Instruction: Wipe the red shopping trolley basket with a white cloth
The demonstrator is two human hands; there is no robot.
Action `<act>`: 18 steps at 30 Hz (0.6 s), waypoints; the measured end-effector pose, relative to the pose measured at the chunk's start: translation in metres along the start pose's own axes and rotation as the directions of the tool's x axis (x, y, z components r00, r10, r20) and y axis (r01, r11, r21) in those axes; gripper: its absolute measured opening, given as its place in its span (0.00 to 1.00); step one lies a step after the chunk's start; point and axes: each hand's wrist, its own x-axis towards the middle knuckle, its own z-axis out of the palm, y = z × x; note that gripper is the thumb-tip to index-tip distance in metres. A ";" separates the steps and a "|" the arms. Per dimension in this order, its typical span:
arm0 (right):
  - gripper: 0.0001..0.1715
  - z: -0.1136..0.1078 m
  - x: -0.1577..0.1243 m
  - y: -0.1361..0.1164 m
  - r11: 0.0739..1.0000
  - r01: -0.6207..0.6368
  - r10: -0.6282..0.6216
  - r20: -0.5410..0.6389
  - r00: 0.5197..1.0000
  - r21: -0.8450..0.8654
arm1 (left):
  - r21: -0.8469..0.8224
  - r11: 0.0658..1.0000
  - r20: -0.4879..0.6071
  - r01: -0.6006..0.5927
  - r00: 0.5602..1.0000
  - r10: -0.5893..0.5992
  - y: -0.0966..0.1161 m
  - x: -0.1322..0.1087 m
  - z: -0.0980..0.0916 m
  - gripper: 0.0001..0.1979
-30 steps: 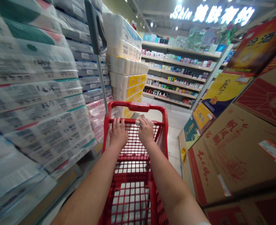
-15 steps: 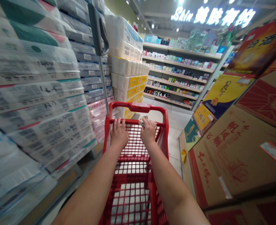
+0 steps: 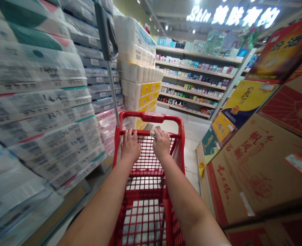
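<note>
A red plastic shopping cart point(image 3: 178, 123) stands in front of me in a narrow aisle, its mesh basket holding nothing. My left hand point(image 3: 129, 145) rests on the cart's inner red bar with its fingers curled over it. My right hand point(image 3: 161, 142) grips the same bar a little to the right and also holds a small pale crumpled thing point(image 3: 154, 131) against it. A grey pole with a loop handle point(image 3: 107, 44) rises from the cart's left front corner.
Stacked packs of tissue and toilet paper point(image 3: 38, 102) wall the left side, close to the cart. Cardboard boxes with red print point(image 3: 253, 164) crowd the right. Ahead, pale floor point(image 3: 192, 133) leads to shelves of small bottles point(image 3: 192, 89) under a lit sign.
The view has crept slightly forward along the aisle with the cart. Both hands keep their hold on the bar.
</note>
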 end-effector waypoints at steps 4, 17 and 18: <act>0.27 0.000 0.001 0.002 0.997 -0.077 0.077 -0.030 0.997 -0.011 | 0.006 1.000 0.002 0.001 1.000 -0.001 0.000 0.000 0.000 0.31; 0.28 0.000 0.000 0.000 0.999 0.051 -0.050 0.046 0.998 -0.017 | 0.000 1.000 -0.017 -0.005 1.000 0.005 -0.002 0.000 0.003 0.31; 0.27 0.000 0.000 0.000 0.999 0.041 -0.041 0.041 0.998 -0.021 | 0.003 1.000 -0.016 -0.006 1.000 0.006 -0.002 0.000 0.004 0.31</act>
